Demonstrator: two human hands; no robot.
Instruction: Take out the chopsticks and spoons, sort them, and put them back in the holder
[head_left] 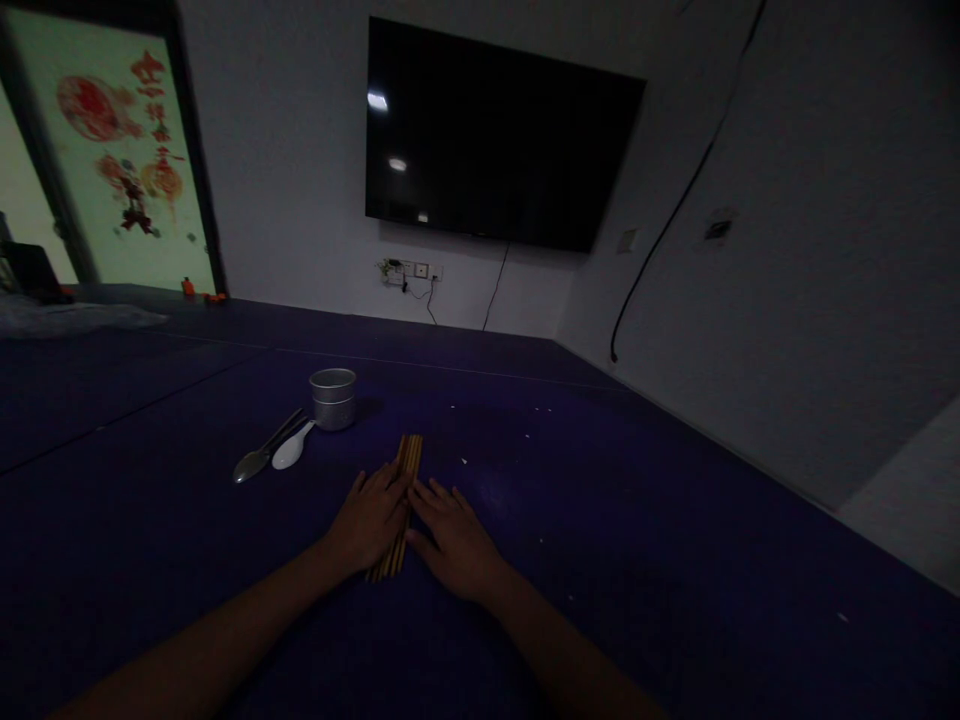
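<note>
Several light-brown wooden chopsticks [410, 455] lie side by side on the dark blue surface in front of me, their far ends nearly level and the near ends slightly fanned. My left hand [369, 522] rests over their left side, palm down with the fingers stretched out. From the right, my right hand [455, 540] touches the bundle with its fingertips, the fingers spread and the thumb apart. Between them, the hands cover the middle of the chopsticks. Neither hand is closed round them.
A silvery metal cup [333, 402], perhaps two stacked, stands beyond my left hand. Beside it lie a white spoon [291, 452] and a metal spoon [252, 464]. Small white scraps dot the blue surface [600, 500]. A television [502, 130] hangs on the far wall; a black cable [679, 200] dangles at right.
</note>
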